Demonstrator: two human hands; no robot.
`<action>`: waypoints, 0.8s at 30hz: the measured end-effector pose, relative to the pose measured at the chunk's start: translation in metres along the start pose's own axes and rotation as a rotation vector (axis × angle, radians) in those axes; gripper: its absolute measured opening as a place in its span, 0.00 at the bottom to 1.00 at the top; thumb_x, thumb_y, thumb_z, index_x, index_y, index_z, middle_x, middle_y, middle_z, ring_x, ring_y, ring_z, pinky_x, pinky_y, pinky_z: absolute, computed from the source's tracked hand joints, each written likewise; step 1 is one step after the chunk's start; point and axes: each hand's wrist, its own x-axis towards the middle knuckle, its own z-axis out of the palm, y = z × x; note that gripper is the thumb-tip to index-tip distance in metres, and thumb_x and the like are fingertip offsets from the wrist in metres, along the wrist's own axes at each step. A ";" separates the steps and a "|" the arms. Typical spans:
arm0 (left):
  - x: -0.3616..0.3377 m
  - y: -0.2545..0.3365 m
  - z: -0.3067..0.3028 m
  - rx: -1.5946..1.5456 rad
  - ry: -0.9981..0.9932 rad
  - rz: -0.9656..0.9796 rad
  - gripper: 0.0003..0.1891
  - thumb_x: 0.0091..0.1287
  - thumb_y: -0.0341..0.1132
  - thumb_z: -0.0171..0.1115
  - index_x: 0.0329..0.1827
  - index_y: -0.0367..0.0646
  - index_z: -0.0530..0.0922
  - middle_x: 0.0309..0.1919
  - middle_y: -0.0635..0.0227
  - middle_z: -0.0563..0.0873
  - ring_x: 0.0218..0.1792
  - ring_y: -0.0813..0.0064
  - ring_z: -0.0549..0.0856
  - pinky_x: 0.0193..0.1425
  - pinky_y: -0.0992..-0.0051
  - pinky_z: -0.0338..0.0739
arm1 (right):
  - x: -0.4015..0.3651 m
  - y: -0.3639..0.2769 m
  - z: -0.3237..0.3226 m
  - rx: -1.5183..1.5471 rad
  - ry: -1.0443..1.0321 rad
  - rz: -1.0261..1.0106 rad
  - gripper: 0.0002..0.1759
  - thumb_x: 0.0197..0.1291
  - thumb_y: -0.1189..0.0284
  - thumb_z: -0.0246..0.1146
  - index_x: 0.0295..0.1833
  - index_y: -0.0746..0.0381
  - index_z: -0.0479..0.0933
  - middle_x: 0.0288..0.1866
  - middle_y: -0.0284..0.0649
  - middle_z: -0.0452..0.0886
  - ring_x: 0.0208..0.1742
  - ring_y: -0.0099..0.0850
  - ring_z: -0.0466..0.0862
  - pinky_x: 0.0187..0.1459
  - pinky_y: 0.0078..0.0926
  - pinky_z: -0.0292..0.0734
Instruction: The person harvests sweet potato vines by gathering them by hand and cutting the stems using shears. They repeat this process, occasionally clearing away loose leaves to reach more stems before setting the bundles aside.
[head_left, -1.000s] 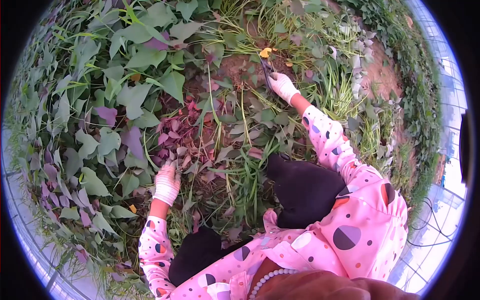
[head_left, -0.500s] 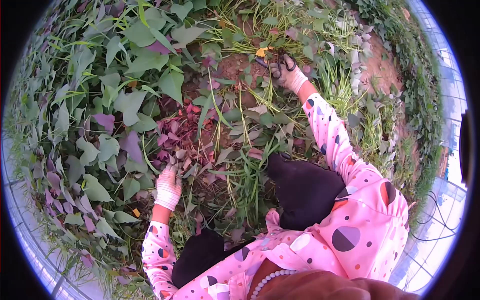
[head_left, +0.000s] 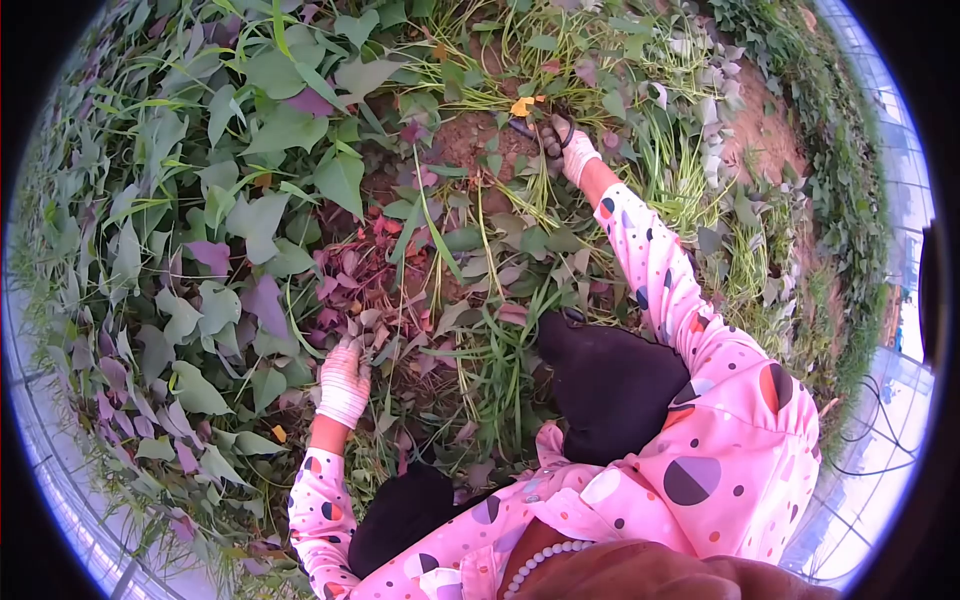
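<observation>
My left hand, in a pale striped glove with soiled fingertips, is low among the leaves at the left. Its fingers look drawn together at the edge of a patch of reddish-purple leaves; whatever lies between them is hidden. Farther out, my right hand wears a similar glove and grips scissors with dark loop handles. The dark tip points left, beside a bright yellow leaf. Thin green vine stems run close below this hand.
Dense heart-shaped vine leaves fill the left side. Bare brown soil shows near the centre. My dark-clad knee rests among grass blades. Light paving borders the plants, and a thin black cable lies at the right.
My left hand has shifted slightly down and right in the view, staying at the leaves. My right hand has moved slightly left, still gripping the scissors.
</observation>
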 end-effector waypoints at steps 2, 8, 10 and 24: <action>0.000 0.002 -0.001 0.020 0.003 0.020 0.23 0.48 0.27 0.62 0.51 0.37 0.74 0.51 0.49 0.78 0.49 0.48 0.78 0.55 0.59 0.74 | 0.002 0.003 0.002 -0.018 0.117 -0.008 0.19 0.62 0.51 0.55 0.33 0.56 0.75 0.16 0.24 0.67 0.13 0.19 0.64 0.14 0.19 0.52; 0.007 0.007 -0.008 -0.032 -0.098 -0.042 0.23 0.47 0.27 0.61 0.51 0.38 0.74 0.50 0.50 0.78 0.48 0.49 0.78 0.54 0.59 0.74 | -0.011 0.004 -0.004 0.207 -0.147 0.134 0.29 0.59 0.41 0.55 0.36 0.60 0.73 0.20 0.31 0.71 0.16 0.22 0.68 0.15 0.17 0.54; 0.008 0.009 -0.010 -0.019 -0.094 -0.027 0.23 0.47 0.27 0.61 0.51 0.38 0.74 0.50 0.50 0.78 0.48 0.49 0.78 0.54 0.59 0.74 | 0.003 0.004 -0.009 0.216 -0.189 0.140 0.33 0.58 0.38 0.54 0.38 0.62 0.73 0.22 0.35 0.74 0.17 0.24 0.70 0.14 0.17 0.56; 0.006 0.012 -0.010 -0.027 -0.144 -0.051 0.25 0.48 0.27 0.60 0.54 0.39 0.74 0.53 0.49 0.77 0.51 0.48 0.77 0.57 0.59 0.72 | 0.032 -0.004 0.000 0.085 0.154 -0.047 0.20 0.61 0.53 0.60 0.28 0.59 0.72 0.18 0.32 0.72 0.13 0.24 0.68 0.14 0.21 0.58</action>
